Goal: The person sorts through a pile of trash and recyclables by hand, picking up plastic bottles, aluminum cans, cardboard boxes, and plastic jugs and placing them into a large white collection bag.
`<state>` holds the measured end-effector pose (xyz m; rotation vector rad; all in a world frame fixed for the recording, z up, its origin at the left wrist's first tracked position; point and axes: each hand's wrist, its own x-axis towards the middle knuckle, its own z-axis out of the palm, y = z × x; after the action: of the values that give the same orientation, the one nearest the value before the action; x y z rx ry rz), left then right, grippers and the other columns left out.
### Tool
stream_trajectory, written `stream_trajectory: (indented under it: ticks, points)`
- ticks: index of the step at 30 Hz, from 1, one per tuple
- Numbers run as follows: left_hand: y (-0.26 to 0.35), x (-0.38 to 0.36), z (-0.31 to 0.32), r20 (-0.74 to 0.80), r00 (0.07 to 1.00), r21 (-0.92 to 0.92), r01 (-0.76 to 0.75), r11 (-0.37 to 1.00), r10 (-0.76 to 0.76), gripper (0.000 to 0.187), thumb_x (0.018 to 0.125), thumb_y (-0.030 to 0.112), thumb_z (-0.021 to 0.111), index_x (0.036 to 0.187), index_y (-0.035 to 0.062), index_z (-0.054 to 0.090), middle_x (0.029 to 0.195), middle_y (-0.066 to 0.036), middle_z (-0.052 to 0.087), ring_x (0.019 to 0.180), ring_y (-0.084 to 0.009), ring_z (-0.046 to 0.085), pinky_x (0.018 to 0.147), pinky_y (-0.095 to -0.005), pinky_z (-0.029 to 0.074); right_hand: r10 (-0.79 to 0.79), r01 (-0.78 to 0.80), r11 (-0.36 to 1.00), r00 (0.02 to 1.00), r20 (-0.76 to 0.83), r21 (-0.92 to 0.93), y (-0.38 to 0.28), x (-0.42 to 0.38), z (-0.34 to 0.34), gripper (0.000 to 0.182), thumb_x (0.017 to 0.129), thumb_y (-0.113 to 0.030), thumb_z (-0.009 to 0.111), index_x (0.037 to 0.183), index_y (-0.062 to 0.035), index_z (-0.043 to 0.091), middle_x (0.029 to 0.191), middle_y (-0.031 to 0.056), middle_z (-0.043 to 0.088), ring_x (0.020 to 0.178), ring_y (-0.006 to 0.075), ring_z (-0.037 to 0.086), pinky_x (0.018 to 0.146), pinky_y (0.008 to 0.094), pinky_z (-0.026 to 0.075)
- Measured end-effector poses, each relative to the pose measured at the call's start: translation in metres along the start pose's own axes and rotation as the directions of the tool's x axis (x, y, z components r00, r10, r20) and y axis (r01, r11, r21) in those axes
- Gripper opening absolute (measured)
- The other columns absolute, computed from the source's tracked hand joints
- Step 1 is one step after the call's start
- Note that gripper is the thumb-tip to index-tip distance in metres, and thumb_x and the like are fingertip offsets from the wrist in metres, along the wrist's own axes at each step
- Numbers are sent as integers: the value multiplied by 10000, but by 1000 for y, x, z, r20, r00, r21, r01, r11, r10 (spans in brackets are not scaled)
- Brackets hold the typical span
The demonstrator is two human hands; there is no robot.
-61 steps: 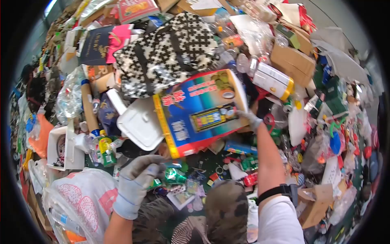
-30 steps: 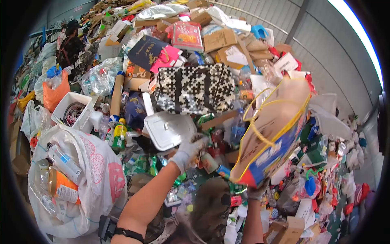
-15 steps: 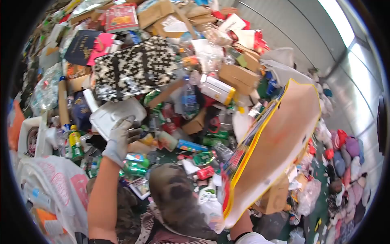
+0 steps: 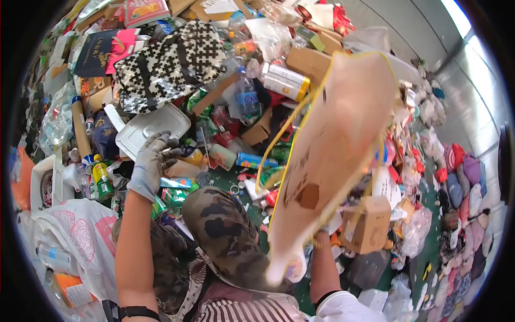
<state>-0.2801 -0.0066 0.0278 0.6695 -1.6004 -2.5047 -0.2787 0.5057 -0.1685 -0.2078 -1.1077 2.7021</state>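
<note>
Cardboard bag (image 4: 335, 155) hides right hand (grip unseen).

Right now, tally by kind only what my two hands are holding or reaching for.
Yellow-edged paper bag, held up: 1
White foam container, at the gloved left hand: 1
Total: 2

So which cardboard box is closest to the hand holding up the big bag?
The small brown cardboard box right beside the right hand under the big bag. The other cardboard box lies far up the pile.
</note>
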Motion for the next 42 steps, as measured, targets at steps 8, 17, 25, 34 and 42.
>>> stream_trajectory:
  ticks: [8,17,25,34,42]
  points:
    - [6,-22,-6,105,994,-14,-39,999,41,386,894,265,507,1221,65,458,1043,-96,562,861,-176,583,730,-293,463,-238,285,954,909,-342,93,-105,42,22,426,872,-406,473,1169,-106,525,1201,56,549,1085,248,527,900,429,439]
    - [-9,-13,-28,-9,999,117,32,993,-31,454,874,319,530,1224,45,438,1016,-85,569,818,-150,575,680,-258,469,98,-94,995,952,-289,28,-70,115,-36,496,780,-538,557,1059,-129,539,1086,87,559,1008,258,519,895,390,407]
    - [-61,-10,-72,-228,947,253,282,925,-226,494,832,363,580,1220,91,442,977,-63,572,766,-156,574,629,-259,461,17,-289,346,953,-302,-893,97,115,-118,236,802,-210,614,1012,-103,602,835,68,626,731,161,586,674,288,481]
    - [-243,35,20,-178,698,-302,632,714,-694,387,779,271,633,1116,104,542,981,-86,593,863,-246,559,766,-368,444,103,-87,-704,969,-223,-705,143,142,-38,719,585,-377,749,1183,-85,475,1043,172,604,977,300,582,859,393,445]
    - [-275,89,100,231,722,198,621,758,-652,441,847,168,601,1231,55,418,1031,-112,567,891,-175,589,712,-243,490,283,-432,678,900,-330,-595,117,69,-1,459,781,-208,658,1137,-14,441,899,86,596,777,134,584,592,246,487]
